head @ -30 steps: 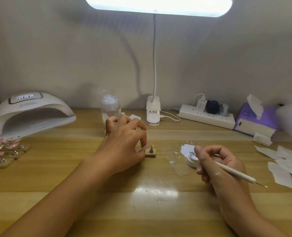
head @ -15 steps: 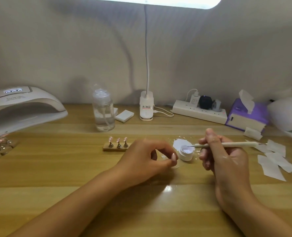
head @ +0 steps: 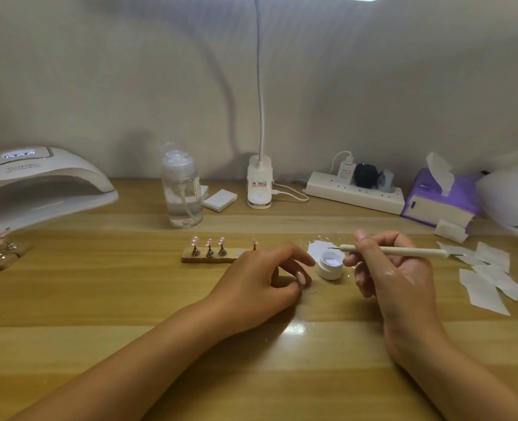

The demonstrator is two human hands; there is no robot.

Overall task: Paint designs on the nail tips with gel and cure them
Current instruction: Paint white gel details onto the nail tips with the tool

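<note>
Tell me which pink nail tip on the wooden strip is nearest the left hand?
The rightmost nail tip, apart from the other three, just behind the left hand.

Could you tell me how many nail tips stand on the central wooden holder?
4 nail tips: three together at the holder's left end, one further right behind the left hand, which may hide more.

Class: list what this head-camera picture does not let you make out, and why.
- Designs on the nail tips: too small, head view.
- Right end of the wooden holder: behind the left hand.
- Head of the desk lamp: cut off by the top edge.
- Whether the dotting pen in the right hand touches the gel jar: too small.
</note>
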